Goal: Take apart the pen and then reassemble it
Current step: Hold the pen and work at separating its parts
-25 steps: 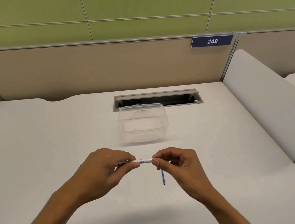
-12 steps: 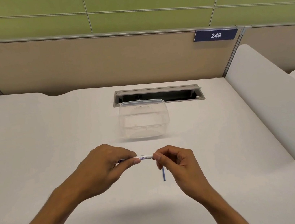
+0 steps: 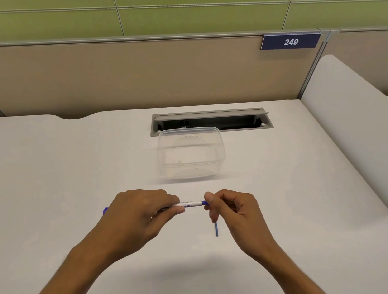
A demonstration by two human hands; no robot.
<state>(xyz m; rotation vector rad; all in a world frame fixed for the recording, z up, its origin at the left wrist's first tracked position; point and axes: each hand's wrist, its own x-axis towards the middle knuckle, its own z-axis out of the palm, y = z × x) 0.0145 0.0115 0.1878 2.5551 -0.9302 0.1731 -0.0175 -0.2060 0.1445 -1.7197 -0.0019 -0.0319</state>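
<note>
A white pen (image 3: 191,203) with blue lettering lies level above the white desk (image 3: 43,183). My left hand (image 3: 138,217) grips its left half, and a blue tip pokes out past the knuckles at the far left. My right hand (image 3: 231,208) pinches the blue piece at the pen's right end between thumb and forefinger. A thin blue rod (image 3: 216,229), a loose pen part, lies on the desk just below my right fingers, pointing toward me.
A clear plastic container (image 3: 190,153) stands behind the hands, in front of an open cable slot (image 3: 210,120) in the desk. A white divider panel (image 3: 360,128) slopes along the right side. Beige and green partition walls close off the back.
The view has tilted slightly. A little blue now shows at the pen's right end, between the white barrel and my right fingertips. The blue rod has stayed where it was.
</note>
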